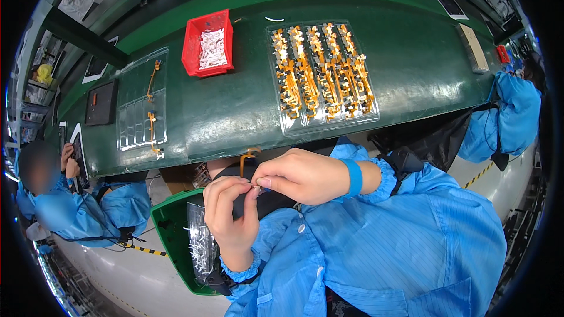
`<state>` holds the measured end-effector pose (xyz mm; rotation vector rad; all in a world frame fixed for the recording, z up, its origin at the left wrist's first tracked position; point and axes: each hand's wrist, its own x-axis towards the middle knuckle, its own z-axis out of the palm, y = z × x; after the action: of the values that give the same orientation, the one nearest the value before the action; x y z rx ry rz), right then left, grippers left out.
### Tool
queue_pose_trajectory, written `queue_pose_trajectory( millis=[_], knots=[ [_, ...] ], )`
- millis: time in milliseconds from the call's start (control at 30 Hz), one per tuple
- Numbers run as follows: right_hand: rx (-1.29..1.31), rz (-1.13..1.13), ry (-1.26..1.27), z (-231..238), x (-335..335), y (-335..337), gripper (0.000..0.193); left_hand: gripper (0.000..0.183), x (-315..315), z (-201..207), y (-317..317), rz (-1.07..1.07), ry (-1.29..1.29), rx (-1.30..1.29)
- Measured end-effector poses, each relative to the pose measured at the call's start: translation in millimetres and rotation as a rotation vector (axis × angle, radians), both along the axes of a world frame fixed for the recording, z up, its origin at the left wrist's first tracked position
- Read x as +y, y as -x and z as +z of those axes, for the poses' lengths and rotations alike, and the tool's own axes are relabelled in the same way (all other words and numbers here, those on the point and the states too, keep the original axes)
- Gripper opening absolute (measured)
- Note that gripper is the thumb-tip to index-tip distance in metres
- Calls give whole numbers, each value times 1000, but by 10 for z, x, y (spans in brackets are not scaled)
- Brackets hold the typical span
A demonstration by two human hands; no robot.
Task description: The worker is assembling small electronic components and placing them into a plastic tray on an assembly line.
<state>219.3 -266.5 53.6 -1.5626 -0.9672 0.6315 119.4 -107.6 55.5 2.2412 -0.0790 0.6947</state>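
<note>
Just past the green bench's near edge, my two hands meet at the fingertips. An orange flex cable (242, 165) rises from between them, its bent upper end standing free. My left hand (228, 211) pinches the cable's lower end between thumb and fingers. My right hand (305, 176), with a blue band (354, 177) round its wrist, is closed at the same end with thumb and index finger. A tiny pale part shows between the fingertips, too small to name. Beyond my hands, a clear tray (325, 128) holds rows of orange flex cables (332, 76).
A red bin (191, 58) of small white pieces stands on the bench (235, 108). Left of it lies a clear tray (127, 118) with a few flex cables, beside a black tray (101, 111). A green crate (167, 229) sits below, left. Co-workers sit at both sides.
</note>
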Motion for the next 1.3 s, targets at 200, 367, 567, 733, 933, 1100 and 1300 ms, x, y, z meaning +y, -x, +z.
queue_pose_trajectory(
  millis=[200, 367, 567, 733, 933, 1100, 1300],
  knots=[
    [-57, 26, 57, 2, 45, -23, 20, 19, 60, -86, 22, -9, -3, 8],
    [-110, 117, 133, -14, 103, -73, 18, 19, 79, -120, 65, 0, -46, -23],
    [-112, 171, 203, -19, 293, -54, 19, 20, 194, -164, 192, 26, -226, -34],
    [292, 221, 198, -166, 582, -5, 25, 14, 294, -309, 527, 114, -198, -220],
    [721, 222, 162, -301, 803, 84, 28, 19, 835, -897, 1577, 1070, -14, 47],
    [657, 263, 164, -373, 1036, 242, 27, 22, 813, -907, 1864, 1002, -170, 230],
    [359, 319, 163, -327, 1105, 376, 22, 24, 411, -465, 1126, 438, -293, -110]
  ],
)
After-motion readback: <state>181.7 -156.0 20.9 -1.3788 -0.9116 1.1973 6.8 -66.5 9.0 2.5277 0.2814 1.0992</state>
